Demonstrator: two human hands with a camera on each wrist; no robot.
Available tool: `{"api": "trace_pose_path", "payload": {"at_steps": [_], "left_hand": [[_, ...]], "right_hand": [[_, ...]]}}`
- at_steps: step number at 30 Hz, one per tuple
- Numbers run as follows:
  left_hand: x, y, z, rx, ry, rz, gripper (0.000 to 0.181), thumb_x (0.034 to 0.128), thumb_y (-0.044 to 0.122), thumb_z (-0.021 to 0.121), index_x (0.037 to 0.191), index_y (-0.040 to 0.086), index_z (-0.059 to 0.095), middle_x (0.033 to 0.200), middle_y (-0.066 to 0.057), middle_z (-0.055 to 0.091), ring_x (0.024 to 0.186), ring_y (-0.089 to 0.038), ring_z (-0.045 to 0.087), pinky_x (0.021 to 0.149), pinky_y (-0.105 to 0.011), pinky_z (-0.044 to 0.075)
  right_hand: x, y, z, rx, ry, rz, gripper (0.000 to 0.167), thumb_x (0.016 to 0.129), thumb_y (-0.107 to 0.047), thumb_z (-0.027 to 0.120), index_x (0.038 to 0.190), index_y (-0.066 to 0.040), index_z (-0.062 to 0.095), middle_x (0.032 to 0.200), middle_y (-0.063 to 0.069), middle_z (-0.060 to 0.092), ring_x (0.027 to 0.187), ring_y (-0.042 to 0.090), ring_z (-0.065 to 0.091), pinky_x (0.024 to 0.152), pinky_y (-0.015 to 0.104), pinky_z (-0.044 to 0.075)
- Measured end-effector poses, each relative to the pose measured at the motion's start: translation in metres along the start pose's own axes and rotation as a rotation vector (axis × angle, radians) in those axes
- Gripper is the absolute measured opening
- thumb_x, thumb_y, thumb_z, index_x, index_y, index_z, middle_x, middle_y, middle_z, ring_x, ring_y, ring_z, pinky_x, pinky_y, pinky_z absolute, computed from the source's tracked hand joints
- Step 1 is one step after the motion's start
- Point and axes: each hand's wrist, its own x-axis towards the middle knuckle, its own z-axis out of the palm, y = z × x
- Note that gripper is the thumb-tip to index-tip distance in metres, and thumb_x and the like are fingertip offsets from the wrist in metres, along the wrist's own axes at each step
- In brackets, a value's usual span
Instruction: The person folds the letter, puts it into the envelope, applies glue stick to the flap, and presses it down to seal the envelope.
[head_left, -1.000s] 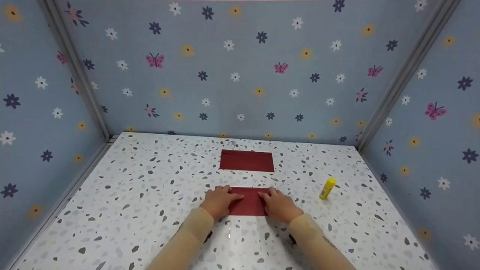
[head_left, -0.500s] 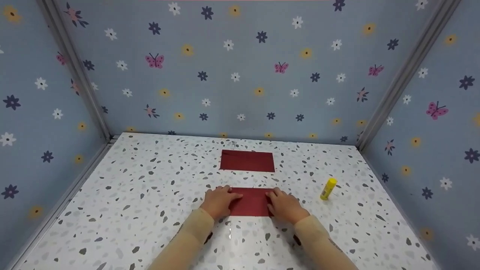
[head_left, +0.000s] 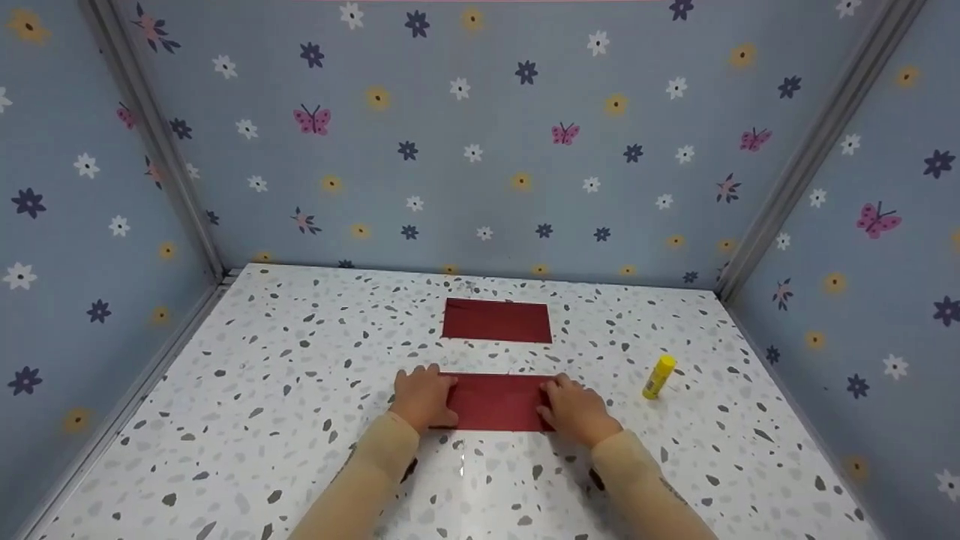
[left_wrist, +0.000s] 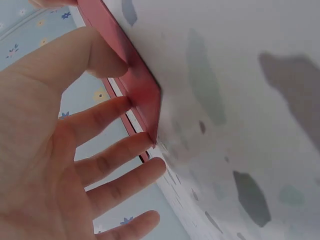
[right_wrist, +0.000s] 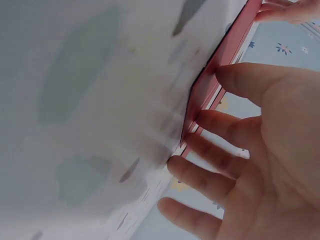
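A red rectangular piece of paper [head_left: 499, 402] lies flat on the speckled table, crosswise between the two hands. At its left end is my left hand [head_left: 422, 397]; in the left wrist view the thumb and the first fingers touch the red paper [left_wrist: 142, 92], the other fingers spread beyond its corner. My right hand [head_left: 577, 411] rests on the right end. In the right wrist view its thumb and index finger touch the red paper [right_wrist: 202, 90], while the remaining fingers reach past the edge onto the table.
Farther back on the table [head_left: 337, 337] lies a second red rectangular piece [head_left: 496, 321]. A yellow glue stick [head_left: 659, 377] is to the right of the right hand. Blue flower-patterned walls [head_left: 487, 150] enclose the table at the back and sides.
Both hands have slid outward along the paper, the right first and then the left, so more of its red middle shows. The paper stays about where it was.
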Motion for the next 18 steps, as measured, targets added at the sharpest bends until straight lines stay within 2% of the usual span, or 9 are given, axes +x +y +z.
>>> {"api": "trace_pose_path", "payload": {"at_steps": [4, 7, 11, 14, 18], "left_hand": [[0.0012, -0.0008, 0.0001, 0.006, -0.011, -0.022, 0.045, 0.0765, 0.038, 0.084, 0.107, 0.006, 0.074, 0.101, -0.009, 0.062, 0.093, -0.029, 0.054, 0.092, -0.056, 0.042], [0.0006, 0.0003, 0.0005, 0.021, -0.010, -0.029, 0.040, 0.0767, 0.039, 0.085, 0.093, 0.004, 0.072, 0.096, -0.009, 0.060, 0.090, -0.029, 0.053, 0.090, -0.056, 0.043], [-0.0028, 0.0015, 0.0003, 0.039, 0.010, -0.026, 0.040, 0.0759, 0.038, 0.085, 0.092, 0.004, 0.072, 0.095, -0.010, 0.060, 0.090, -0.029, 0.053, 0.089, -0.055, 0.043], [-0.0044, 0.0013, 0.0010, 0.044, 0.017, -0.009, 0.043, 0.0766, 0.038, 0.085, 0.097, 0.003, 0.071, 0.100, -0.013, 0.061, 0.095, -0.030, 0.054, 0.091, -0.056, 0.043], [-0.0034, 0.0018, 0.0043, 0.030, 0.026, 0.023, 0.047, 0.0780, 0.035, 0.086, 0.105, 0.000, 0.070, 0.108, -0.015, 0.062, 0.103, -0.032, 0.056, 0.096, -0.057, 0.043]], "right_hand": [[-0.0003, 0.0017, -0.0016, -0.005, -0.001, 0.011, 0.051, 0.101, -0.038, 0.061, 0.140, -0.005, 0.055, 0.128, 0.017, 0.055, 0.111, 0.033, 0.060, 0.091, 0.052, 0.052], [-0.0016, 0.0040, -0.0020, 0.008, 0.011, 0.013, 0.053, 0.100, -0.039, 0.061, 0.139, -0.004, 0.055, 0.126, 0.017, 0.056, 0.109, 0.032, 0.060, 0.090, 0.053, 0.052], [-0.0022, 0.0063, -0.0005, 0.026, 0.007, 0.031, 0.055, 0.099, -0.041, 0.062, 0.139, -0.004, 0.054, 0.128, 0.016, 0.055, 0.113, 0.032, 0.058, 0.092, 0.053, 0.052], [-0.0013, 0.0070, 0.0001, 0.022, -0.006, 0.038, 0.055, 0.099, -0.042, 0.062, 0.139, -0.004, 0.054, 0.132, 0.015, 0.054, 0.117, 0.033, 0.056, 0.095, 0.054, 0.050], [-0.0007, 0.0081, 0.0000, 0.002, 0.013, 0.003, 0.053, 0.099, -0.041, 0.062, 0.137, -0.003, 0.056, 0.132, 0.014, 0.055, 0.119, 0.033, 0.055, 0.098, 0.054, 0.047]]}}
